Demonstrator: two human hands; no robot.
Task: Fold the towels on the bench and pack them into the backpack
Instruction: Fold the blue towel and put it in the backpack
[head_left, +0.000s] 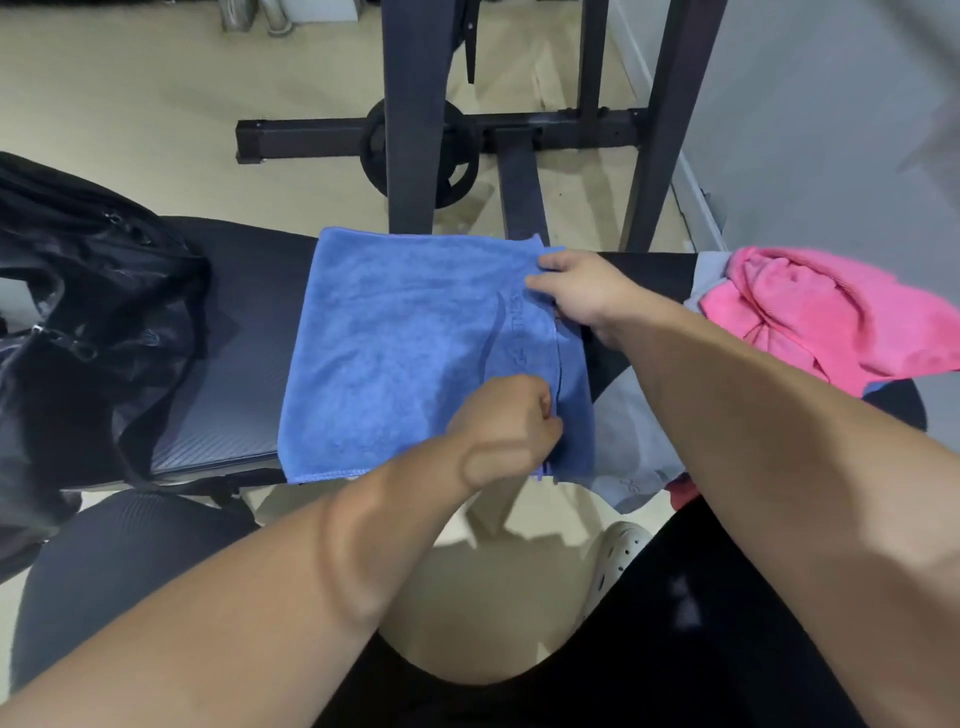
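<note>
A blue towel (410, 343) lies folded in half across the black padded bench (244, 332). My left hand (506, 423) pinches its top layer at the near right edge, fingers curled. My right hand (576, 291) grips the same edge at the far right corner. A pink towel (810, 317) lies crumpled on the bench to the right, on top of a grey towel (631, 431) that hangs over the near side. The black backpack (78, 291) slumps at the bench's left end, its zips visible.
A black weight rack (415, 130) with a weight plate (457, 171) stands on the beige floor behind the bench. A grey wall (810, 130) runs along the right. My legs and a white clog (618, 551) are below the bench's near edge.
</note>
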